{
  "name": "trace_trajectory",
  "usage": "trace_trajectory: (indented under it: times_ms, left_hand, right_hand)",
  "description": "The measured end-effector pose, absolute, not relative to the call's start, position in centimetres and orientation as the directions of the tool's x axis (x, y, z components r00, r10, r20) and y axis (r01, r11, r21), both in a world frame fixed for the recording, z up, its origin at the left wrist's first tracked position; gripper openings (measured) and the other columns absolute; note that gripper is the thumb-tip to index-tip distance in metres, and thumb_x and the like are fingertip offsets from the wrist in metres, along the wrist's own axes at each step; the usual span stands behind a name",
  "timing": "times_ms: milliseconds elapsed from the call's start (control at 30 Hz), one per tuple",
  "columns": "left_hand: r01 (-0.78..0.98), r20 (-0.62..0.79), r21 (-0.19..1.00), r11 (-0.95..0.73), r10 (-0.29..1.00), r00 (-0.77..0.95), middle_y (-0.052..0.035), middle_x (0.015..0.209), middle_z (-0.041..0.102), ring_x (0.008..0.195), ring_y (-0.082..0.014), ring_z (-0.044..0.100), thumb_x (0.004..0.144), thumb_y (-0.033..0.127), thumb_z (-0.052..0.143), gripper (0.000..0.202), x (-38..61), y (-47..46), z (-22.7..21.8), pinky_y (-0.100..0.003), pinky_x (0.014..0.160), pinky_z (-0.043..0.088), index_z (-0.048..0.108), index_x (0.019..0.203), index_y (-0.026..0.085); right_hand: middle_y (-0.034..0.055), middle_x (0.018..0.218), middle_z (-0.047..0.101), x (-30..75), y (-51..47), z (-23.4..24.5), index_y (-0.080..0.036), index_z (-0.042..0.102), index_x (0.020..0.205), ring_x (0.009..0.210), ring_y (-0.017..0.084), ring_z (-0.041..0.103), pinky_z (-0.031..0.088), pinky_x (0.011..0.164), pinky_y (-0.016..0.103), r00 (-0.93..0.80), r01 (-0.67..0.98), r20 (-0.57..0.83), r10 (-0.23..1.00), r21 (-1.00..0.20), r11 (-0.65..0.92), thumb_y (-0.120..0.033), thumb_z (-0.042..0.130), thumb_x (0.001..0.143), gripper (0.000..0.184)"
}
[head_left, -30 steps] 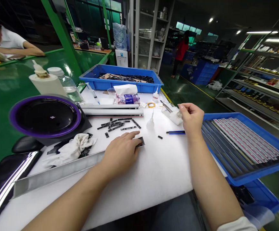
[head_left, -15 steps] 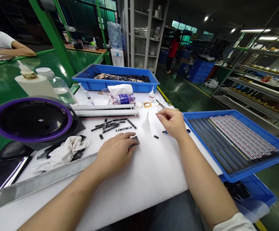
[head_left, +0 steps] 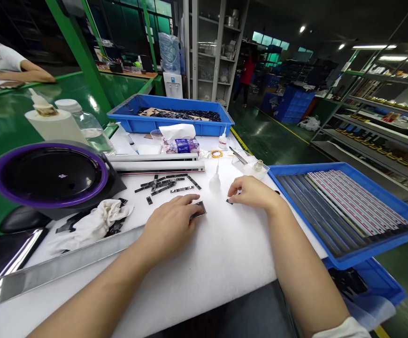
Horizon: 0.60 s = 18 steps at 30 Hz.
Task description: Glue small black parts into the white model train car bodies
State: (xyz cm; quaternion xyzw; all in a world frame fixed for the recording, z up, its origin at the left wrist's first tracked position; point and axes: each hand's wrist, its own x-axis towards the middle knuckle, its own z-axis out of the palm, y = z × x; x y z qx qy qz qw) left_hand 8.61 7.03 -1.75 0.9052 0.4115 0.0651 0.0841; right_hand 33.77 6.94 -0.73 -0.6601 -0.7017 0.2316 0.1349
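Note:
My left hand (head_left: pixel 170 225) lies palm down on the end of a long silver metal strip (head_left: pixel 66 263), its fingers pressed on the strip's dark end piece (head_left: pixel 200 210). On the white foam mat (head_left: pixel 218 253), my right hand (head_left: pixel 251 192) is curled, and its fingertips pinch a small black piece (head_left: pixel 229 201). A small clear glue bottle (head_left: pixel 215 180) stands just behind that hand. Several thin black strips (head_left: pixel 165 183) lie scattered beyond my left hand.
A blue tray of striped strips (head_left: pixel 344 206) sits at right, another blue tray (head_left: pixel 170 115) at the back. A purple-rimmed black dish (head_left: pixel 49 176), white rag (head_left: pixel 91 225), tissue pack (head_left: pixel 179 141), tweezers (head_left: pixel 238 155) and a white bar (head_left: pixel 157 164) surround the mat. A person leans on the green table (head_left: pixel 3 63) at far left.
My right hand came down from the small tray at the back right to the mat and closed its fingertips on the small black piece. My left hand stayed on the strip.

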Motion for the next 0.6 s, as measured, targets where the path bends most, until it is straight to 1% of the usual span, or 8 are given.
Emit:
trace_trajectory:
  times_ms: [67, 167, 300, 400, 467, 500, 567, 600]
  left_hand:
    - [0.743, 0.066, 0.169, -0.648, 0.759, 0.648, 0.0015, 0.143, 0.053, 0.123, -0.0283, 0.055, 0.089, 0.028, 0.042, 0.033, 8.6, 6.7, -1.7, -0.046, 0.093, 0.051, 0.071, 0.105, 0.029]
    - [0.729, 0.090, 0.105, -0.676, 0.737, 0.670, -0.0059, 0.145, 0.051, 0.126, -0.0302, 0.052, 0.086, 0.029, 0.048, 0.033, 8.8, 6.0, -1.9, -0.048, 0.097, 0.049, 0.070, 0.109, 0.022]
    - [0.694, 0.144, 0.039, -0.719, 0.691, 0.708, -0.0163, 0.148, 0.045, 0.132, -0.0336, 0.046, 0.089, 0.035, 0.049, 0.035, 9.7, 4.7, -2.5, -0.051, 0.101, 0.046, 0.068, 0.108, 0.013]
    - [0.612, 0.166, 0.040, -0.790, 0.610, 0.775, -0.0216, 0.151, 0.039, 0.136, -0.0360, 0.041, 0.091, 0.042, 0.048, 0.039, 10.6, 3.4, -3.3, -0.053, 0.104, 0.044, 0.068, 0.103, 0.011]
    - [0.539, 0.193, 0.047, -0.841, 0.538, 0.821, -0.0206, 0.153, 0.035, 0.140, -0.0360, 0.035, 0.091, 0.042, 0.049, 0.038, 11.1, 2.7, -3.5, -0.055, 0.109, 0.039, 0.067, 0.105, 0.011]
    - [0.503, 0.209, 0.044, -0.863, 0.500, 0.840, -0.0191, 0.154, 0.034, 0.142, -0.0357, 0.032, 0.091, 0.040, 0.050, 0.036, 11.3, 2.4, -3.4, -0.056, 0.111, 0.036, 0.066, 0.108, 0.012]
    - [0.447, 0.239, 0.022, -0.894, 0.439, 0.866, -0.0155, 0.156, 0.032, 0.145, -0.0353, 0.027, 0.091, 0.036, 0.050, 0.032, 11.4, 2.0, -2.7, -0.058, 0.115, 0.030, 0.065, 0.110, 0.015]
    - [0.430, 0.247, 0.008, -0.903, 0.419, 0.874, -0.0139, 0.156, 0.033, 0.145, -0.0348, 0.027, 0.091, 0.033, 0.051, 0.029, 11.1, 2.0, -2.1, -0.059, 0.115, 0.028, 0.065, 0.111, 0.017]
  right_hand:
    - [0.0007, 0.080, 0.070, 33.4, 7.0, -0.9, -0.021, 0.072, 0.076, 0.071, 0.014, 0.059, 0.039, 0.060, 0.024, -0.092, 0.891, -0.133, 0.987, -0.454, 0.022, -0.029, 0.069, 0.069, 0.011]
    - [0.0023, 0.077, 0.069, 33.0, 7.1, -1.3, -0.020, 0.070, 0.071, 0.072, 0.015, 0.058, 0.037, 0.060, 0.025, -0.114, 0.914, -0.127, 0.985, -0.403, 0.054, -0.025, 0.067, 0.069, 0.006]
    - [0.0030, 0.079, 0.069, 32.9, 7.1, -1.5, -0.019, 0.068, 0.070, 0.073, 0.015, 0.058, 0.037, 0.061, 0.025, -0.147, 0.902, -0.116, 0.982, -0.423, 0.085, -0.019, 0.065, 0.070, 0.003]
    - [0.0021, 0.078, 0.068, 33.3, 7.1, -1.4, -0.020, 0.067, 0.071, 0.072, 0.015, 0.058, 0.038, 0.061, 0.025, -0.165, 0.887, -0.109, 0.980, -0.451, 0.099, -0.019, 0.065, 0.070, 0.002]
    - [0.0010, 0.076, 0.067, 33.8, 7.2, -1.3, -0.019, 0.066, 0.072, 0.070, 0.014, 0.056, 0.038, 0.061, 0.024, -0.166, 0.858, -0.080, 0.983, -0.504, 0.104, -0.021, 0.065, 0.071, 0.002]
    - [0.0005, 0.076, 0.065, 34.0, 7.2, -1.3, -0.019, 0.066, 0.073, 0.070, 0.013, 0.056, 0.039, 0.061, 0.024, -0.162, 0.824, -0.055, 0.985, -0.556, 0.104, -0.023, 0.066, 0.071, 0.005]
    - [-0.0002, 0.076, 0.063, 34.5, 7.5, -1.3, -0.017, 0.067, 0.081, 0.069, 0.012, 0.055, 0.040, 0.061, 0.024, -0.163, 0.691, -0.015, 0.987, -0.715, 0.104, -0.028, 0.068, 0.072, 0.014]
    - [-0.0005, 0.075, 0.062, 34.7, 7.6, -1.3, -0.016, 0.068, 0.088, 0.069, 0.012, 0.055, 0.041, 0.062, 0.024, -0.172, 0.599, -0.003, 0.985, -0.794, 0.102, -0.030, 0.069, 0.072, 0.021]
